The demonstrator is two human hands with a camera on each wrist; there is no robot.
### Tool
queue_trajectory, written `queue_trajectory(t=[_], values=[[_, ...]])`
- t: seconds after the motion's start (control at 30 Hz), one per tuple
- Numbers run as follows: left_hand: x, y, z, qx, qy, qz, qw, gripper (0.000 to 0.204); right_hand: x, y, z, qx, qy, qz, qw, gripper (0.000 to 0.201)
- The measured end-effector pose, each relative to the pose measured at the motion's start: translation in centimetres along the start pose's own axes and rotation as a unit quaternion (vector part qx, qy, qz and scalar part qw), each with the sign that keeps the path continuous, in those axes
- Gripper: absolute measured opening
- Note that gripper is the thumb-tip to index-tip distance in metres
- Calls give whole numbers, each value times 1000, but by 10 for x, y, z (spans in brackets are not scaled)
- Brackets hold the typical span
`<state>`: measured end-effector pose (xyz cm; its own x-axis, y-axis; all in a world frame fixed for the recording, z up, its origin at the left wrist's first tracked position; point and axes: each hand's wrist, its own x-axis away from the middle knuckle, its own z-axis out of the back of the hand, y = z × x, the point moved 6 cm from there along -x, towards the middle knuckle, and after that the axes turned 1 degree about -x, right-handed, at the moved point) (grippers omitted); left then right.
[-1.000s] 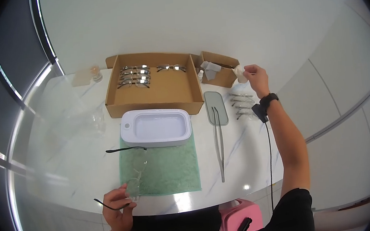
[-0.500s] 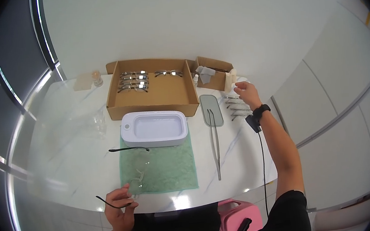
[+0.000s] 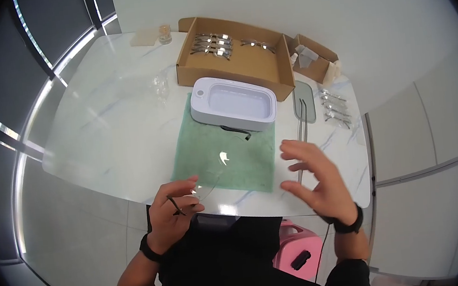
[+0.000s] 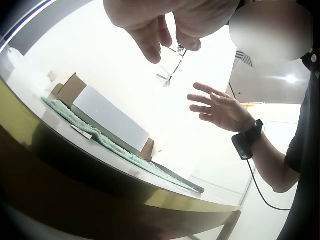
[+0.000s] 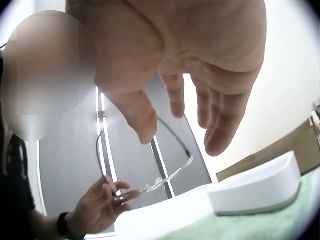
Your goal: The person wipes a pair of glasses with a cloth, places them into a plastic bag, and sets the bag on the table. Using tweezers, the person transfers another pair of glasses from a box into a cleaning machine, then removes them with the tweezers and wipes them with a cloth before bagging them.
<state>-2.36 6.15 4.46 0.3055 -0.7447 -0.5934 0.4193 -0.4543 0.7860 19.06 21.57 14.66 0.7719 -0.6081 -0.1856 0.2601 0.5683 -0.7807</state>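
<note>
Left hand (image 3: 172, 213) is held in a pinch, fingers and thumb bent. Right hand (image 3: 322, 180) is raised apart from it, fingers loosely spread, palm turned inward. Forearms (image 3: 138, 276) are angled forward.

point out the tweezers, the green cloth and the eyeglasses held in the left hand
Tweezers (image 3: 305, 127): head view, on one prong
Green cloth (image 3: 254, 160): head view, bare right part
Eyeglasses (image 5: 159, 182): right wrist view, clear frame front

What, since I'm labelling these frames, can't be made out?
Held glasses: head view, lens outlines too faint against the green towel.
Right hand: right wrist view, cut off by the top edge.
Large box: right wrist view, its wall hides the contents.
Black object on the pink stool: head view, too small to identify.
</note>
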Motion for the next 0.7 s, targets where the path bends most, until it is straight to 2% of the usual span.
queue_trajectory(t=[0.07, 0.17, 0.27, 0.43, 0.5, 0.53, 0.57, 0.6, 0.63, 0.7], values=[[1, 3, -1, -4, -12, -3, 1000, 20, 9, 3, -27, 4, -4, 3, 1000, 61], [6, 7, -1, -7, -40, 3, 999, 20, 15, 13, -52, -69, 91, -19, 993, 65], [6, 7, 1, 1, -50, 0, 999, 19, 19, 24, -67, -86, 143, -15, 986, 63], [11, 9, 4, 8, -51, -1, 999, 21, 30, 34, -80, -125, 173, -33, 976, 55], [20, -7, 2, 156, -13, 127, 979, 15, 33, 38, -84, -136, 178, -39, 974, 52], [19, -6, 1, 155, -12, 129, 979, 15, 35, 41, -87, -128, 167, -42, 977, 51], [20, -13, -3, 224, -13, 214, 951, 9, 37, 42, -89, -120, 156, -47, 979, 49], [24, -20, -8, 290, -13, 297, 910, 12, 39, 43, -91, -122, 155, -49, 979, 49], [23, -22, -8, 289, -14, 300, 909, 12, 41, 47, -94, -164, 143, -74, 973, 48], [34, -36, -12, 350, 1, 431, 832, 20, 46, 52, -98, -208, 131, -103, 964, 46]])
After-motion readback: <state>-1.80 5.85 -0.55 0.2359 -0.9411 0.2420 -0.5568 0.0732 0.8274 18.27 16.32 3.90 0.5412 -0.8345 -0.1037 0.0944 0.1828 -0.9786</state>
